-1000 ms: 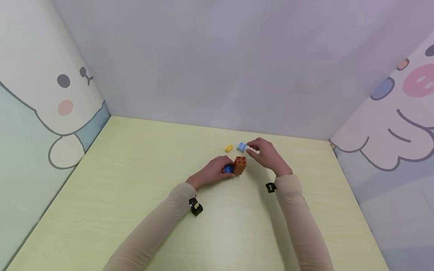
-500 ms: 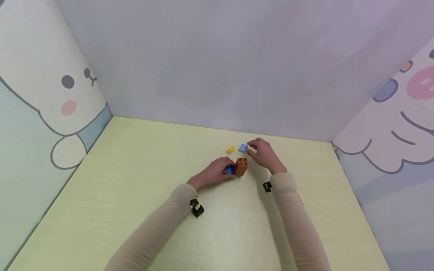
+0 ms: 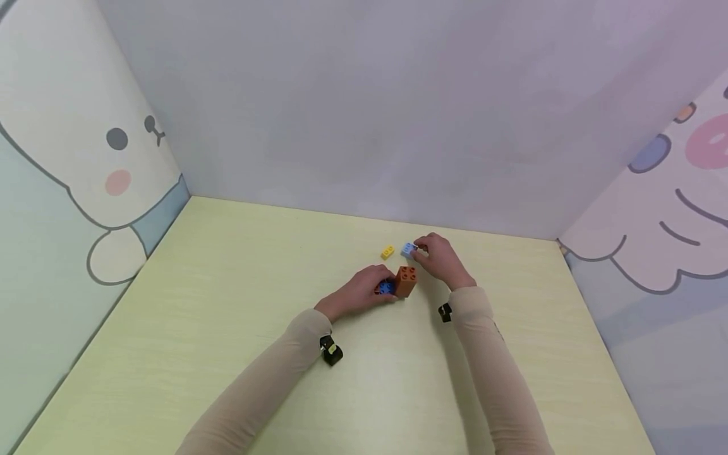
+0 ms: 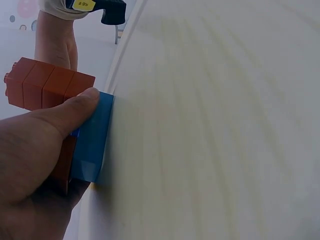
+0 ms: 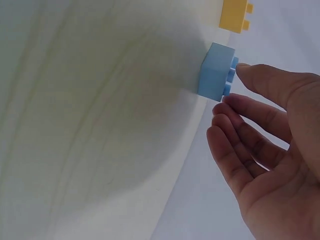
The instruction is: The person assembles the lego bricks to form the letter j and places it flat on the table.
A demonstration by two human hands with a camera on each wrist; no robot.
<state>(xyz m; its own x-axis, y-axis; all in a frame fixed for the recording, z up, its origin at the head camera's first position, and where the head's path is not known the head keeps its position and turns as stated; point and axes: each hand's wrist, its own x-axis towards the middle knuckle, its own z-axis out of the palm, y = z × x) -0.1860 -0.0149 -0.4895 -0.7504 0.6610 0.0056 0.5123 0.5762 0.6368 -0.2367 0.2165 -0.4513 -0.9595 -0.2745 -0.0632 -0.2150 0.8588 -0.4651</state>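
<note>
My left hand grips a toy-brick build low on the table, its thumb along the side of a blue brick. Brown bricks stacked as a column rise at the far end of that build. Part of the build lies hidden in the palm. In the right wrist view, my right hand has thumb and forefinger apart at the studs of a light blue brick. The thumb tip appears to touch a stud; firm contact by the forefinger cannot be told. That brick sits on the table, studs up.
A small yellow brick lies just left of the light blue brick. Behind both, the pale table ends at a grey wall. Side walls with cartoon animals stand left and right.
My right hand has moved slightly left, closing in on the light blue brick. The left hand keeps its hold on the build. The head view has shifted a little.
</note>
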